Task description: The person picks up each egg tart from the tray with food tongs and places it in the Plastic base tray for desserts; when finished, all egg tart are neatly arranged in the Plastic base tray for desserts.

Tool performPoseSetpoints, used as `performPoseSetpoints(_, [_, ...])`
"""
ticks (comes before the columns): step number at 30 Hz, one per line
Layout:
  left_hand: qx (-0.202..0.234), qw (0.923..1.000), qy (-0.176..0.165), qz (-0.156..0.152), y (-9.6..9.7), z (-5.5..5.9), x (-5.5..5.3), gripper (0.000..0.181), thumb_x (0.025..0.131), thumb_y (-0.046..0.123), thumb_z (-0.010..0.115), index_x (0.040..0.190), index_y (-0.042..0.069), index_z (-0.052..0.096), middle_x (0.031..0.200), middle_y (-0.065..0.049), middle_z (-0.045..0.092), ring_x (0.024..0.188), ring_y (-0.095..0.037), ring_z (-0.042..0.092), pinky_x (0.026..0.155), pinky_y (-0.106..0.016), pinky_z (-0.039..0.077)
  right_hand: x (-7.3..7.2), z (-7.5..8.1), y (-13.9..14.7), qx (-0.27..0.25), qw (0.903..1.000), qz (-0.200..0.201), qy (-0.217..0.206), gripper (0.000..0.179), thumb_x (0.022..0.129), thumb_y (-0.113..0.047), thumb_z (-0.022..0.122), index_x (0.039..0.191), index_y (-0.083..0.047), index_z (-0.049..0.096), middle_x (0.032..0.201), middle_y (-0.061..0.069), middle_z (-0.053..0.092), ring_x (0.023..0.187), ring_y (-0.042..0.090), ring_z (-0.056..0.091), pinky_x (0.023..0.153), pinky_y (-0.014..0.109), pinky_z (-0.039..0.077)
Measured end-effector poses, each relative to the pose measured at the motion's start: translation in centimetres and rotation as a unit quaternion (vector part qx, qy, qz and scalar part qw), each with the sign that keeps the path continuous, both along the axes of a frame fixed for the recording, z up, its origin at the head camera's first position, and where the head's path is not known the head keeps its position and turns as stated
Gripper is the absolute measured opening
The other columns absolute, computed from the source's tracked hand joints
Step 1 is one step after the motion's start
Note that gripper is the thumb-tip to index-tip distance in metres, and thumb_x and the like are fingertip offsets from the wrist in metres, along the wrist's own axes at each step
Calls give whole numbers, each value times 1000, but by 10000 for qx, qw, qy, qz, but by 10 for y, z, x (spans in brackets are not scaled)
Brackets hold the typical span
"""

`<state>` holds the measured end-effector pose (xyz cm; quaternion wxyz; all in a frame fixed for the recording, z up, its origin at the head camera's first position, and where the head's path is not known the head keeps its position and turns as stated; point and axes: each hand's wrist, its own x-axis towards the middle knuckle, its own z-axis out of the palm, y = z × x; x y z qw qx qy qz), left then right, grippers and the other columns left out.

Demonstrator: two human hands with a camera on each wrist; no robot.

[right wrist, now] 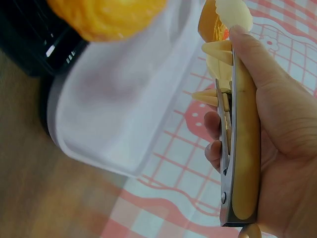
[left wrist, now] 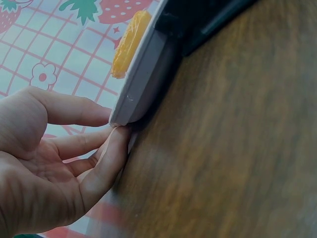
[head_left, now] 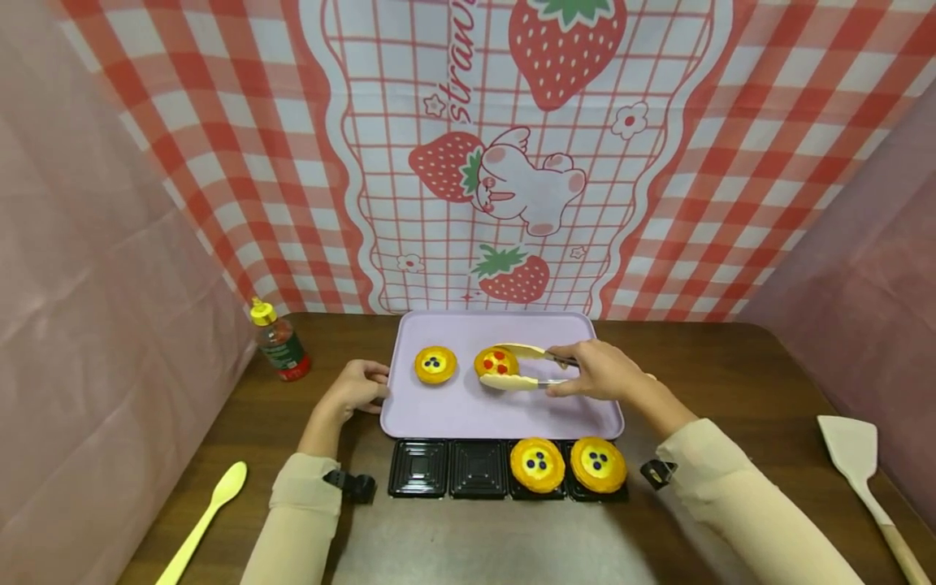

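My right hand (head_left: 601,370) grips a pair of tongs (right wrist: 245,134) with cream tips. Those tips lie on either side of a tart with red pieces on top (head_left: 497,363), over the lilac tray (head_left: 439,414). To its left on the same tray is a tart with dark blue berries (head_left: 435,365). My left hand (head_left: 358,387) pinches the tray's left rim, the thumb at the upper edge and a finger under it in the left wrist view.
In front of the tray stands a row of black square holders (head_left: 419,469); the two right ones carry blueberry tarts (head_left: 537,465). A squeeze bottle (head_left: 283,345) and a yellow spoon (head_left: 212,504) are at the left. A spatula (head_left: 851,447) lies far right.
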<state>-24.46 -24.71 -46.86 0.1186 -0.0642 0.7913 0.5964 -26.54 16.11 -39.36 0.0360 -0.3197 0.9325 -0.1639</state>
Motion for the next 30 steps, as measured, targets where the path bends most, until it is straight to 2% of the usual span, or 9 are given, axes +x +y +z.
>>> performPoseSetpoints(5, [-46, 10000, 13, 59, -1, -1, 0, 46, 78, -11, 62, 124, -16, 53, 99, -19, 57, 75, -20, 60, 58, -38, 61, 3, 10, 7, -19, 10000, -11, 60, 79, 77, -61, 76, 131, -6, 64, 112, 8, 71, 93, 24, 65, 78, 42, 56])
performPoseSetpoints(8, [-67, 10000, -1, 53, 0, -2, -1, 47, 78, -10, 63, 124, -16, 53, 99, -19, 56, 76, -20, 60, 59, -38, 61, 8, 15, 11, 1, 9999, -63, 136, 79, 76, -62, 76, 131, -7, 64, 113, 8, 71, 97, 24, 66, 79, 43, 56])
performPoseSetpoints(15, [-95, 9999, -12, 49, -1, -1, 0, 47, 79, -10, 62, 124, -16, 53, 101, -20, 56, 77, -21, 60, 61, -40, 61, 23, 29, 15, -47, 9998, -57, 208, 80, 76, -61, 76, 131, -4, 64, 113, 6, 70, 82, 14, 59, 69, 34, 53])
performPoseSetpoints(19, [-91, 9999, 0, 57, 0, 0, 1, 47, 79, -10, 62, 124, -16, 53, 101, -20, 56, 77, -21, 60, 61, -40, 61, 33, 36, 17, -87, 9993, 133, 346, 79, 77, -60, 76, 132, -3, 63, 113, 6, 71, 83, 11, 60, 71, 34, 55])
performPoseSetpoints(25, [-41, 10000, -12, 45, 1, 0, 1, 46, 79, -11, 62, 123, -16, 53, 100, -19, 58, 75, -20, 60, 59, -39, 61, 51, 46, 16, -117, 9978, 399, 523, 81, 79, -62, 73, 133, -3, 62, 115, 5, 70, 91, 14, 64, 76, 39, 58])
performPoseSetpoints(30, [-55, 10000, 10, 51, 1, 1, 2, 47, 78, -11, 62, 124, -17, 52, 100, -20, 58, 75, -20, 60, 59, -39, 61, 64, 52, 13, -108, 9957, 654, 645, 76, 79, -58, 75, 131, -4, 64, 114, 4, 71, 91, 15, 66, 73, 36, 59])
